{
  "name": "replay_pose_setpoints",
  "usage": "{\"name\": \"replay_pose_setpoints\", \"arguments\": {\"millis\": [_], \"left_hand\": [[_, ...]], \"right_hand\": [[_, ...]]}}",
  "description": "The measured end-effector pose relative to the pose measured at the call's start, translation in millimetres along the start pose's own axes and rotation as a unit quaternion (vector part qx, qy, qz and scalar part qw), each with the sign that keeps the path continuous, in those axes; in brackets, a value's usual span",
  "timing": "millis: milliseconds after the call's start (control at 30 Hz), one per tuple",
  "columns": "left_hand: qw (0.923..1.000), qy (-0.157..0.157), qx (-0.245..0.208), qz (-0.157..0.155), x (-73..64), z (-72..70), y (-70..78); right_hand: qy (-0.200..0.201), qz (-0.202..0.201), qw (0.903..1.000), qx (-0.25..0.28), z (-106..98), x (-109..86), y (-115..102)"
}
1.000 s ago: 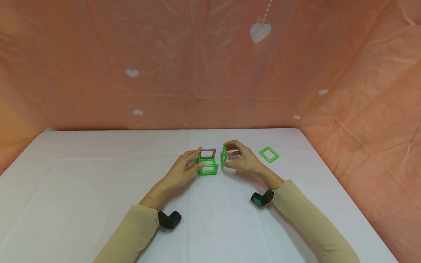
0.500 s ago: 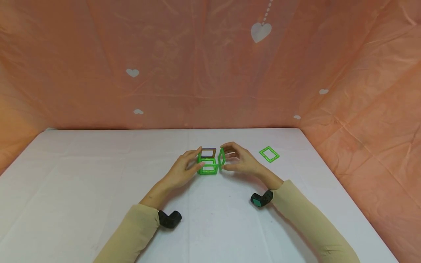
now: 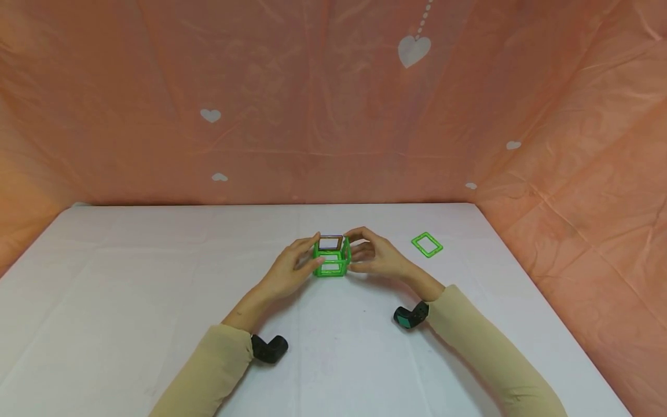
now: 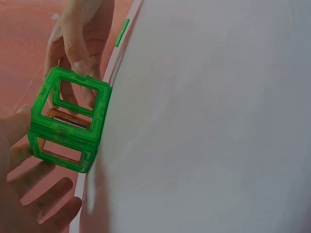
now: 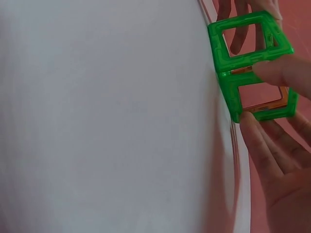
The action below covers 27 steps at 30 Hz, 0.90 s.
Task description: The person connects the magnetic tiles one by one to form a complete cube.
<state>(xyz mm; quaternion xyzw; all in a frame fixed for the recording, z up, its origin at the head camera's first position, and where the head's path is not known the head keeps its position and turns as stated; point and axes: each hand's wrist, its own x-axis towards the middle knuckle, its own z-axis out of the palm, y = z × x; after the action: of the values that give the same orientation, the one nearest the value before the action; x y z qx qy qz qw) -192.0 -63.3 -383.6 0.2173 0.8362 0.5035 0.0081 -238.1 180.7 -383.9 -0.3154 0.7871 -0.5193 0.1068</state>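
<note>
A small open-topped box of green magnetic tiles (image 3: 330,274) stands on the white table between both hands. An orange-brown framed tile (image 4: 59,114) forms its back side. My left hand (image 3: 281,269) holds the box's left side, thumb at the near corner and index finger at the far one; its other fingers are spread in the left wrist view. My right hand (image 3: 381,256) pinches an upright green tile (image 5: 232,99) between thumb and fingers, right against the box's right side. One loose green tile (image 3: 420,249) lies flat to the right of the right hand.
The white tabletop (image 3: 156,289) runs back to an orange cloth (image 3: 286,145) with pale hearts, which also rises along the right side. Black wrist devices (image 3: 270,350) sit at both beige sleeve cuffs.
My right hand has moved left with its upright tile, from a gap beside the box to its right side. My left hand has stayed in place, holding the box.
</note>
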Motion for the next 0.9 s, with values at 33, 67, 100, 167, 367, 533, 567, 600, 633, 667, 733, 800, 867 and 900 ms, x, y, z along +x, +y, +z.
{"name": "replay_pose_setpoints", "arguments": {"millis": [33, 67, 100, 167, 367, 533, 567, 600, 633, 667, 733, 800, 867, 900], "left_hand": [[1.0, 0.001, 0.001, -0.002, 0.0, 0.0, 0.0], [1.0, 0.002, 0.001, -0.002, 0.0, 0.2, 0.0], [1.0, 0.004, 0.0, -0.004, 0.1, 0.3, -0.1], [1.0, 0.008, 0.001, -0.004, 0.5, 0.9, -0.7], [0.9998, 0.017, -0.005, -0.005, 0.5, 2.7, -3.5], [0.9998, 0.017, -0.006, -0.004, -0.3, 2.9, -4.1], [0.9998, 0.017, -0.005, -0.005, -0.3, 2.8, -3.9], [0.9999, 0.016, -0.004, -0.005, -0.4, 2.5, -3.7], [0.9999, 0.014, -0.002, -0.005, -0.5, 2.2, -3.5], [0.9999, 0.013, 0.0, -0.005, -0.5, 1.9, -3.2], [0.9999, 0.01, 0.002, -0.008, -0.6, 1.4, -2.8], [0.9999, 0.005, 0.005, -0.012, -1.2, 0.7, -2.8], [0.9997, -0.001, 0.003, -0.023, -1.7, 0.1, -2.7], [0.9996, -0.002, 0.003, -0.027, -1.9, -0.3, -2.8]], "right_hand": [[-0.001, 0.003, 1.0, 0.002, -0.1, 0.1, -0.1], [-0.002, 0.005, 1.0, 0.003, -0.2, 0.3, 0.0], [-0.002, 0.007, 1.0, 0.003, -0.3, 0.5, 0.2], [-0.002, 0.012, 0.9999, 0.003, -0.4, 0.9, -0.1], [-0.002, 0.011, 0.9999, -0.009, 0.1, 0.6, 0.1], [-0.005, 0.016, 0.9995, -0.026, 0.0, -0.1, -0.7], [-0.005, 0.016, 0.9993, -0.033, -0.3, -0.4, -1.1], [-0.006, 0.016, 0.9991, -0.039, -0.6, -0.8, -1.4], [-0.006, 0.018, 0.9988, -0.046, -0.9, -1.0, -1.4], [-0.006, 0.018, 0.9984, -0.052, -1.4, -1.3, -1.3], [-0.004, 0.019, 0.9978, -0.064, -2.3, -1.6, -1.3], [0.0, 0.014, 0.9972, -0.073, -3.6, -1.9, -0.8], [0.006, 0.012, 0.9964, -0.084, -4.6, -3.5, -5.5], [0.011, 0.012, 0.9961, -0.087, -4.9, -4.8, -10.4]]}}
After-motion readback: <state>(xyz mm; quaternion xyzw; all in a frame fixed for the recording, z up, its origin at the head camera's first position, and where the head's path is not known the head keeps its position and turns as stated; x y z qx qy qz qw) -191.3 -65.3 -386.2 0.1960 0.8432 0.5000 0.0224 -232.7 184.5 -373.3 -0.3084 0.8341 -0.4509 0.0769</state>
